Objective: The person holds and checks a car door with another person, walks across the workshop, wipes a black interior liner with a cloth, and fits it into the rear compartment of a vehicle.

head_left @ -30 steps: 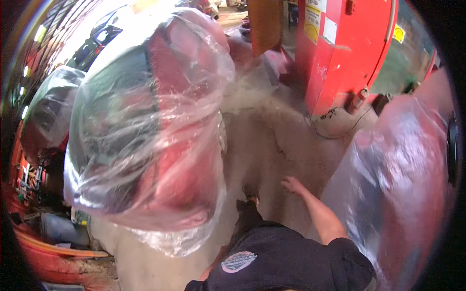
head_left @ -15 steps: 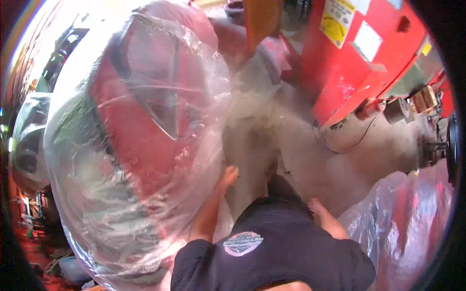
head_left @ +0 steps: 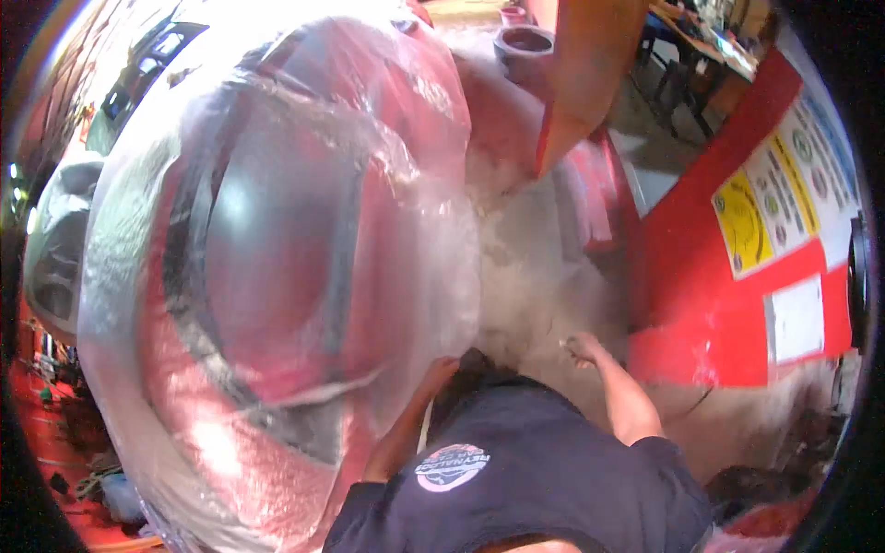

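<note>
A red car (head_left: 267, 276) under clear plastic sheeting (head_left: 406, 304) fills the left half of the head view. Beside the sheeting's lower right edge is my left hand (head_left: 444, 366), low and close to my body; its fingers are too small and blurred to read. Whether it touches the plastic I cannot tell. Over the concrete floor, out in front of me, my right hand (head_left: 582, 350) has its fingers curled in. Anything inside that hand is too small to make out.
A red panel (head_left: 691, 313) with posters (head_left: 774, 198) stands close on the right. Ahead are a brown upright board (head_left: 590, 83), a dark round tub (head_left: 524, 44) and a workbench (head_left: 705, 51). Dusty concrete floor (head_left: 521, 267) runs between the car and the panel.
I have moved forward along the car, and the red panel is now nearer on the right. My right hand has swung forward; my left hand is lower in view.
</note>
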